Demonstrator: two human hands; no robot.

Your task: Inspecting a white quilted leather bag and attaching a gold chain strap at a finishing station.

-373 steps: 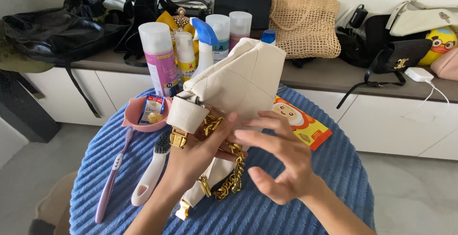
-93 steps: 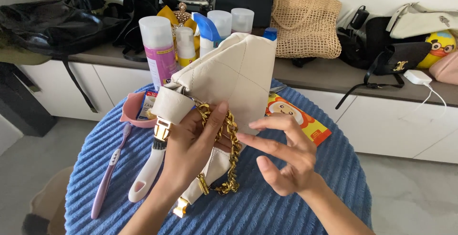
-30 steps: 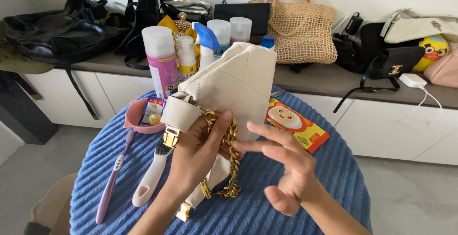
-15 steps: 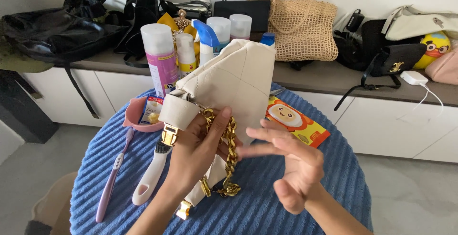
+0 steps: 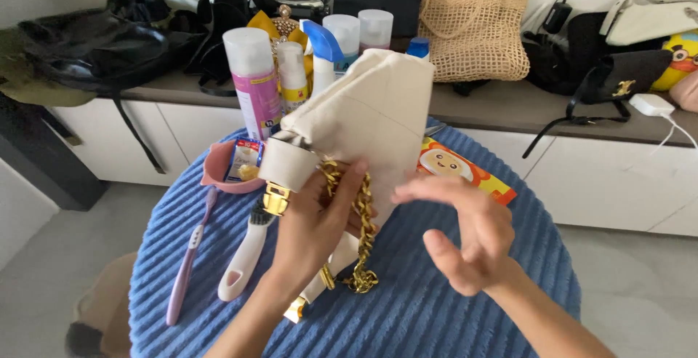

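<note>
Purple toothbrush (image 5: 187, 252) lies flat at the left of the blue ribbed table (image 5: 436, 307); white-handled brush (image 5: 243, 260) just beside it. Pink bowl (image 5: 218, 176) behind them holds small packets, blue and red.

Left hand (image 5: 316, 223) grips the cream bag (image 5: 367, 122) from below, fingers curled around its lower edge and the gold chain (image 5: 363, 234), tilting the bag up clear of the table; judged, this keeps the face turned toward the other hand. The chain hangs down to the table.

Right hand (image 5: 465, 234) is open, fingers loosely spread, fingertips near the bag's side, holding nothing.

Behind the bag: white can with pink label (image 5: 252, 82), blue-triggered spray bottle (image 5: 320, 53). Orange flat pack (image 5: 465, 176) with a cartoon face lies right of the bag.
</note>
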